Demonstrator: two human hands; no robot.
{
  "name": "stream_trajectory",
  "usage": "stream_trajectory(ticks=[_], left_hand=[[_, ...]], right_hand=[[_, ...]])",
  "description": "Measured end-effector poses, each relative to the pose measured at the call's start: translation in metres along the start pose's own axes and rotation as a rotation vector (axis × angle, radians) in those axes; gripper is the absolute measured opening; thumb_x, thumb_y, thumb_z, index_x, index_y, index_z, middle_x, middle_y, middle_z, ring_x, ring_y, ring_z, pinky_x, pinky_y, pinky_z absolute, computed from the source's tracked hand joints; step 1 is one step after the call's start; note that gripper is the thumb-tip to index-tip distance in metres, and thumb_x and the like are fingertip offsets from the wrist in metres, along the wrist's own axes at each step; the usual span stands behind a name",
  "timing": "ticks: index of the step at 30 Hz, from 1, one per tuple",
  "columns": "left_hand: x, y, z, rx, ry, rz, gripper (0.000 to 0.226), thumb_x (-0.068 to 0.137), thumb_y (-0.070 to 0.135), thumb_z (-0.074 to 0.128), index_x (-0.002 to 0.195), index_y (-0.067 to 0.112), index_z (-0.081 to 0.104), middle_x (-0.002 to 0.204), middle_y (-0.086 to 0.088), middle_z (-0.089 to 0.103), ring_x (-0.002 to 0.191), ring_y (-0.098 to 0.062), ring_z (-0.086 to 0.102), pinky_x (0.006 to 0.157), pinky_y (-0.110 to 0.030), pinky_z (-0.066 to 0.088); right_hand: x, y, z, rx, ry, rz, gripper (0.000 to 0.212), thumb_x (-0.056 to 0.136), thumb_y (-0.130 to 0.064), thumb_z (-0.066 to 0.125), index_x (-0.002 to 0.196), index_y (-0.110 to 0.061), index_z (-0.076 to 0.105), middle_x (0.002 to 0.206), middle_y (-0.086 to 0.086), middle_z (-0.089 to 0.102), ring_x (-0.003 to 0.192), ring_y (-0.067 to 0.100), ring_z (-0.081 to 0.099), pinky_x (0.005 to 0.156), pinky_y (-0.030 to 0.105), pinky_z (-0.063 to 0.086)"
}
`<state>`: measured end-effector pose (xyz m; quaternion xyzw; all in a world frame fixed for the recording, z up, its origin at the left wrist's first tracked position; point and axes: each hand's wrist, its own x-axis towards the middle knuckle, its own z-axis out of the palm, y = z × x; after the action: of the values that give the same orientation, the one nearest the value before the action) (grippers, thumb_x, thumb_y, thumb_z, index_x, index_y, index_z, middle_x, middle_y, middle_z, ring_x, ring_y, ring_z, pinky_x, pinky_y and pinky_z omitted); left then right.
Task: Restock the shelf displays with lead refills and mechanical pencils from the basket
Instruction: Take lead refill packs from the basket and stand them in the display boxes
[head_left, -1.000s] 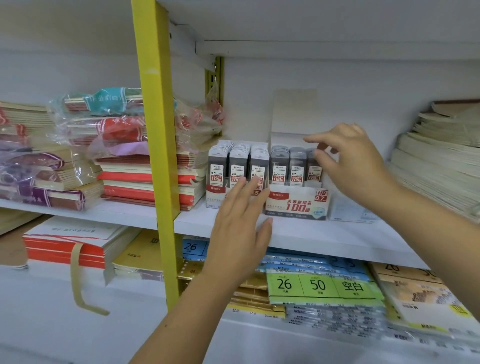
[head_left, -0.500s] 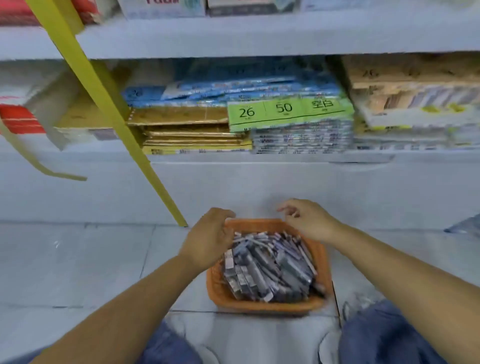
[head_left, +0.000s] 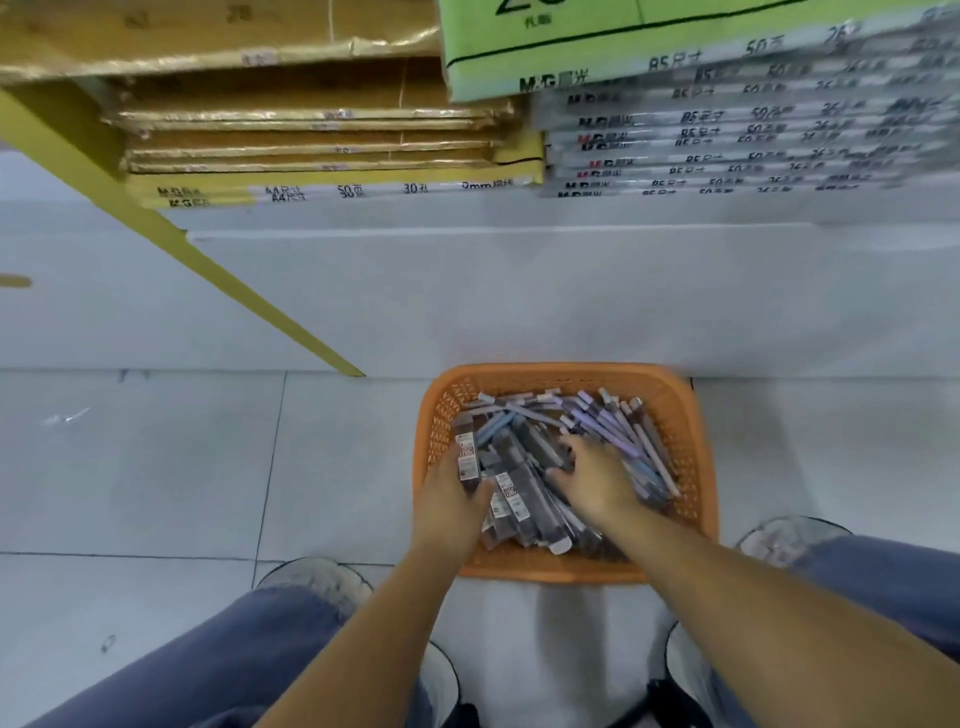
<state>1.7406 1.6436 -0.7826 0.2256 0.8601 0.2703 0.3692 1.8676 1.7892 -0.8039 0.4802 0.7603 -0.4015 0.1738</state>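
An orange mesh basket (head_left: 685, 431) stands on the floor tiles between my feet and the shelf base. It is filled with several dark lead refill cases (head_left: 524, 467) on its left side and several pale purple mechanical pencils (head_left: 618, 421) on its right. My left hand (head_left: 452, 499) is at the basket's left edge and holds one upright lead refill case (head_left: 466, 457). My right hand (head_left: 592, 478) lies on the pile in the middle, fingers spread over the cases; I cannot see whether it grips any.
A yellow shelf post (head_left: 218, 270) slants down to the floor left of the basket. The bottom shelf above holds stacked gold paper packs (head_left: 311, 140) and grey refill-paper packs (head_left: 727, 145). My knees and shoes frame the basket.
My view dropped from the shelf display to the floor basket. Both hands went down into the basket, and my left hand took hold of a refill case.
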Motion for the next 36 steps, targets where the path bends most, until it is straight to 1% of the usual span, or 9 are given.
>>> stream_trajectory(ticks=[7,10,12,14,20,24,28,31,36], left_hand=[[0.023,0.020,0.019,-0.140,0.083,-0.228,0.048,0.094,0.030,0.067,0.138,0.022,0.051,0.132,0.000,0.063,0.121,-0.023,0.060,0.105,-0.048,0.049],[0.034,0.024,0.026,-0.197,0.098,-0.297,0.051,0.088,0.029,0.075,0.134,0.018,0.054,0.129,-0.002,0.063,0.118,-0.025,0.062,0.104,-0.048,0.051],[0.038,0.025,0.027,-0.207,0.098,-0.332,0.040,0.086,0.028,0.077,0.120,0.020,0.057,0.120,0.002,0.067,0.107,-0.021,0.065,0.098,-0.045,0.054],[0.041,0.023,0.025,-0.233,0.063,-0.358,0.030,0.088,0.025,0.075,0.111,0.027,0.056,0.106,0.007,0.068,0.092,-0.016,0.066,0.089,-0.039,0.057],[0.031,0.015,0.010,-0.376,0.005,-0.388,0.015,0.096,0.020,0.058,0.106,0.030,0.063,0.088,0.006,0.072,0.073,-0.012,0.070,0.061,-0.029,0.055],[0.015,0.020,-0.001,-0.616,0.001,-0.437,0.015,0.100,0.014,0.055,0.104,0.023,0.066,0.093,-0.002,0.077,0.082,-0.021,0.074,0.079,-0.044,0.062],[0.003,0.039,-0.015,-0.925,-0.105,-0.319,0.025,0.097,0.010,0.062,0.122,0.013,0.067,0.115,-0.013,0.074,0.108,-0.033,0.070,0.095,-0.051,0.056],[-0.009,0.061,-0.036,-1.085,-0.173,-0.180,0.038,0.087,0.009,0.070,0.124,0.005,0.066,0.117,-0.019,0.073,0.104,-0.032,0.072,0.082,-0.040,0.061],[-0.044,0.100,-0.074,-1.120,-0.257,-0.038,0.044,0.084,0.018,0.070,0.124,-0.002,0.065,0.116,-0.025,0.071,0.097,-0.033,0.073,0.078,-0.042,0.061]], right_hand=[[0.007,0.014,-0.011,0.025,-0.037,-0.004,0.044,0.097,-0.029,0.057,0.139,-0.022,0.046,0.133,0.002,0.057,0.113,0.022,0.058,0.085,0.031,0.048],[0.007,0.023,-0.017,0.149,-0.056,0.033,0.036,0.096,-0.028,0.057,0.132,-0.024,0.051,0.112,-0.007,0.060,0.097,0.016,0.056,0.085,0.034,0.048],[0.009,0.024,-0.018,0.221,-0.046,0.050,0.033,0.095,-0.025,0.059,0.128,-0.023,0.053,0.095,-0.015,0.055,0.092,0.014,0.054,0.088,0.038,0.050],[0.012,0.021,-0.019,0.283,-0.050,0.065,0.035,0.094,-0.024,0.061,0.128,-0.024,0.052,0.095,-0.016,0.051,0.095,0.012,0.055,0.087,0.036,0.050],[0.013,0.009,-0.027,0.439,-0.138,0.068,0.030,0.092,-0.026,0.065,0.117,-0.035,0.053,0.093,-0.024,0.052,0.079,-0.005,0.053,0.057,0.012,0.038],[0.006,-0.006,-0.040,0.521,-0.215,0.035,0.027,0.088,-0.029,0.069,0.107,-0.043,0.056,0.100,-0.019,0.059,0.085,0.006,0.066,0.067,0.020,0.049],[-0.008,-0.035,-0.046,0.749,-0.278,-0.031,0.032,0.087,-0.014,0.070,0.114,-0.029,0.062,0.104,-0.001,0.070,0.092,0.019,0.071,0.083,0.044,0.058],[-0.027,-0.062,-0.059,0.899,-0.297,-0.136,0.031,0.088,-0.005,0.066,0.115,-0.019,0.064,0.101,0.004,0.071,0.089,0.022,0.072,0.071,0.038,0.060],[-0.081,-0.091,-0.091,0.902,-0.182,-0.303,0.026,0.089,-0.011,0.067,0.113,-0.020,0.068,0.102,0.001,0.075,0.094,0.020,0.072,0.078,0.032,0.057]])
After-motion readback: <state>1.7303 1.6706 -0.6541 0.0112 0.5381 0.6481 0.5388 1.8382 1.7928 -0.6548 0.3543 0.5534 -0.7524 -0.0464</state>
